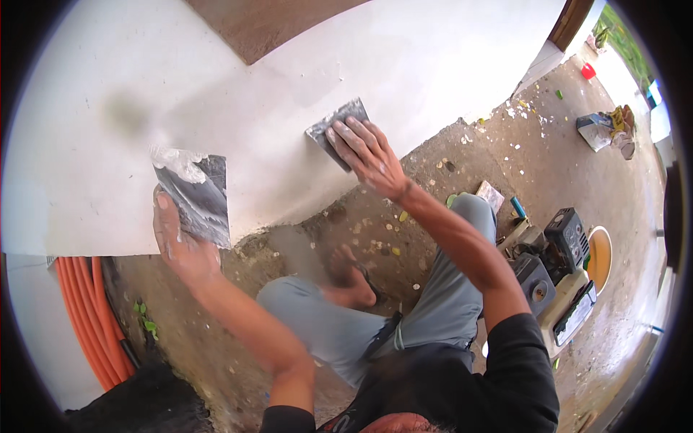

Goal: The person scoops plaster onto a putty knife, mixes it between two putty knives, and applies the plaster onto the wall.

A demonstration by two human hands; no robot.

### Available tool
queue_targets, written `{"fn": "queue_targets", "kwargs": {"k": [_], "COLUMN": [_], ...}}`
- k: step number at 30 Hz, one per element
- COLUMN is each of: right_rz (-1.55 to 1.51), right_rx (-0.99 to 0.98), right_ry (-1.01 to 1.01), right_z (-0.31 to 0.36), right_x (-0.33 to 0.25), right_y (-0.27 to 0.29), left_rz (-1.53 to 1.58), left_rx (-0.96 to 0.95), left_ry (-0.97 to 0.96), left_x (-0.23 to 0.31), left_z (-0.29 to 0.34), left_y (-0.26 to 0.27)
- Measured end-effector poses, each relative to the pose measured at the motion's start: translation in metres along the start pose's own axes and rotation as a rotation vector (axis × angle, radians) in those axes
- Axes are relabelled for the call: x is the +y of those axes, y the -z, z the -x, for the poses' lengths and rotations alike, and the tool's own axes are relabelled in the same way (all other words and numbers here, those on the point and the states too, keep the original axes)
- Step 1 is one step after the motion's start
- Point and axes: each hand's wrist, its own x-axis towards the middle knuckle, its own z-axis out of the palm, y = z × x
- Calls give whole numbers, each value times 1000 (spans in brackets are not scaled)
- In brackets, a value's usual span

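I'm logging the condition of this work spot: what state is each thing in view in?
Left hand: closed on the left plate
Left plate: coated with white paste, thickest near its top edge
Right hand: fingers laid across the right plate
Right plate: held at the wall, streaked whitish
Wall: mostly white, lower edge ragged
Floor: strewn with pale flecks
Orange tubes: bunched side by side

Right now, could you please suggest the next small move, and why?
Perhaps bring the scraper in the right hand to the plate in the left hand, since white paste is heaped there while the scraper shows only smears.
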Motion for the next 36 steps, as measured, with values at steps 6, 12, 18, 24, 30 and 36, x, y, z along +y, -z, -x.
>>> {"fn": "queue_targets", "kwargs": {"k": [6,12,18,24,30,36], "right_rz": [-433,-479,-423,-125,-357,-841], "right_rx": [492,341,381,394,309,586], "right_ry": [-627,-478,-444,-231,-478,-994], "right_z": [-73,-84,-36,-29,4,-91], "right_x": [-26,-121,-59,-9,-43,-47], "right_y": [43,25,24,-12,-15,45], "left_rz": [-30,95,58,126,44,48], "left_rx": [13,-188,-124,-172,-175,-186], "left_ry": [-14,-48,-67,5,-10,-55], "left_x": [1,-6,1,-8,-9,-5], "left_z": [2,-9,-2,6,-2,-1], "left_y": [-6,2,-1,-18,-3,-11]}}
